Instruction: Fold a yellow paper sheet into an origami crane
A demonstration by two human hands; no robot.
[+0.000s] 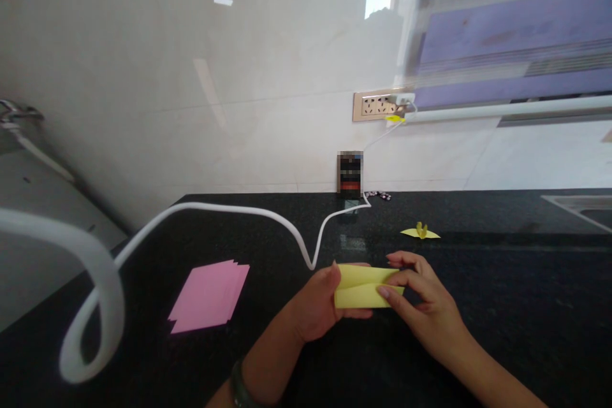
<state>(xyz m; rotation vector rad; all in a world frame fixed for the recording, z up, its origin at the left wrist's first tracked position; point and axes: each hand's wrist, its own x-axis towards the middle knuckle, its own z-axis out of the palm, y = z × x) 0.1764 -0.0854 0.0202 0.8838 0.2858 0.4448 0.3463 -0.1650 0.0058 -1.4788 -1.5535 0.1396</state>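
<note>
Between my hands, above the dark countertop, is a yellow sheet of paper (361, 290) with a crease running lengthwise across its middle. My left hand (318, 306) grips its left end, thumb on top and fingers underneath. At the right end my right hand (423, 303) pinches the paper between thumb and index finger, the other fingers lifted and curled. A small folded yellow paper piece (421, 233), pointed at both ends with an upright part in the middle, sits behind my right hand. To the left lies a fanned stack of pink paper sheets (210, 296).
A thick white cable (248, 210) loops over the left of the black countertop (143, 370) and passes close behind my left hand. Against the wall stands a phone-like device (350, 173), its screen blurred. Above it is a wall socket (368, 105). A sink edge (568, 207) shows at far right.
</note>
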